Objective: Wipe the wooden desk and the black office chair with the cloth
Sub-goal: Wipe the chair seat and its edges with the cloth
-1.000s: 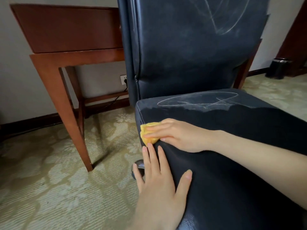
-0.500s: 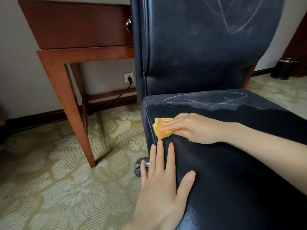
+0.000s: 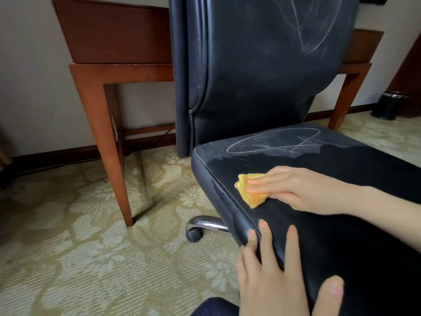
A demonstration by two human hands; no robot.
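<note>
One yellow cloth is lying bunched on the seat of the black chair, right of the frame's centre and just inside the seat's stitched left edge. The right hand is reaching in from the right edge and pressing the cloth down with straight fingers held close together. Part of the cloth is sticking out beyond the fingertips. The left hand is coming up from the bottom of the frame. It is resting flat on the seat's near corner with fingers and thumb spread, one finger hanging over the edge.

White chalky marks are showing in two places: a loop at the back of the seat and curved lines on the chair's tall back, upper right. One chrome leg with one wheel is sticking out under the seat.

One wooden desk is standing behind the chair against the wall, with three of its legs in view. One dark bin is sitting on the floor at the right edge; what it is holding cannot be seen. A patterned carpet is covering the floor, and a knee in dark cloth is showing at the bottom edge.
</note>
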